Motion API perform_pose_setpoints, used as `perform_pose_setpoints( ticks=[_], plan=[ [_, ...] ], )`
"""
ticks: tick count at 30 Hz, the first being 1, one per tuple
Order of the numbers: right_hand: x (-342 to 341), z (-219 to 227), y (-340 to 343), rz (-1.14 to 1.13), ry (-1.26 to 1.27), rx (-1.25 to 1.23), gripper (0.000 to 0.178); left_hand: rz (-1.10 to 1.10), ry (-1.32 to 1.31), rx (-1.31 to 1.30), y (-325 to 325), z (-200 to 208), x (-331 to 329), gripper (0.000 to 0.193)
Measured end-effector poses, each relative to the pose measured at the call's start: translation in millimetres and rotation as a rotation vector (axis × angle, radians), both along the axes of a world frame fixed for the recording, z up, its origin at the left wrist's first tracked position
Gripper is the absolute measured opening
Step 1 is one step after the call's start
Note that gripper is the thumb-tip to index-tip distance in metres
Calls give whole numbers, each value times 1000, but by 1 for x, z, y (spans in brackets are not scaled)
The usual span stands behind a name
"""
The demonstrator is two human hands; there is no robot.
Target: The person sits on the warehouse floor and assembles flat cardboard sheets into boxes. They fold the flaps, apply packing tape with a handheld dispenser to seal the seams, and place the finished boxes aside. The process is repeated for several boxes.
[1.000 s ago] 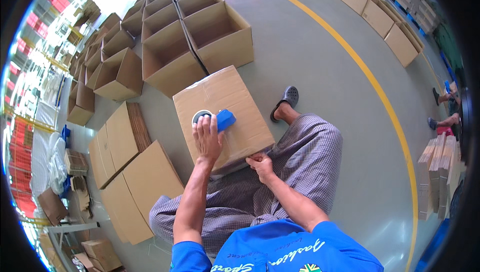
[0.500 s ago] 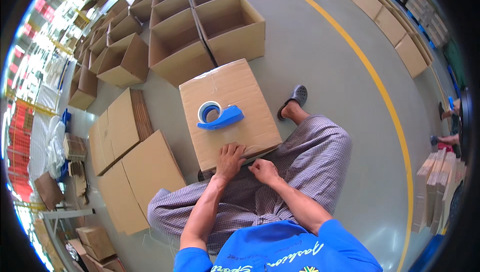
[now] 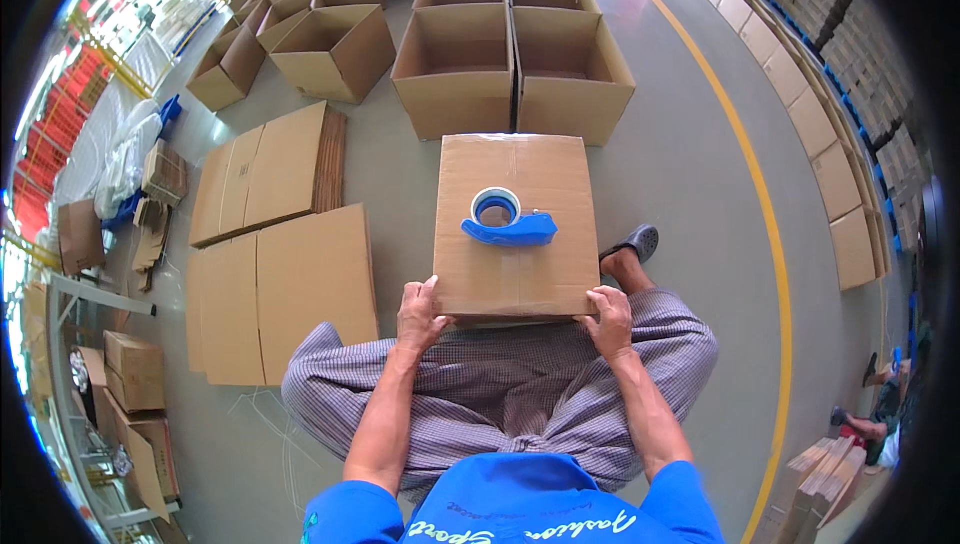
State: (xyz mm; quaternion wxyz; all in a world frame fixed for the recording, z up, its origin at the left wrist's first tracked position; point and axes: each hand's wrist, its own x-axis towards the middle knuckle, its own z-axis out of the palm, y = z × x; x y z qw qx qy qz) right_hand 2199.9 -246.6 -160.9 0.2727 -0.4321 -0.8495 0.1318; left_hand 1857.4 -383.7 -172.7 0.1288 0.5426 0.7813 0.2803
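A closed cardboard box (image 3: 520, 282) with clear tape down its top stands in front of my crossed legs. On its top lies a blue tape dispenser (image 3: 520, 233) carrying a roll of tape (image 3: 497, 206). My left hand (image 3: 418, 318) grips the near left corner of the box, thumb at the edge and fingers curled. At the near right corner my right hand (image 3: 609, 323) holds the box in the same way, its fingertips partly hidden under the edge. Neither hand touches the dispenser.
Rows of open cardboard boxes (image 3: 455, 104) stand beyond. Flattened cartons (image 3: 315, 279) lie in stacks at the left, near a metal frame (image 3: 100, 294). A yellow line (image 3: 745, 149) runs along the floor at the right. Another person (image 3: 885, 414) is partly visible at the far right.
Both hands have moved apart to the near corners of the box; before, the left pressed its top and the right sat closed at its near edge. The box now appears squared to me.
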Motion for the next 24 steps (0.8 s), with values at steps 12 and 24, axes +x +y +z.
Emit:
perform_pose_setpoints(
  ticks=[12,24],
  plan=[
    [5,-55,-26,-455,347,-437,11,571,-574,63,-10,-73,32,48],
    [-87,-66,-69,-441,639,-1174,32,672,-1183,174,8,-79,118,55]
  ],
)
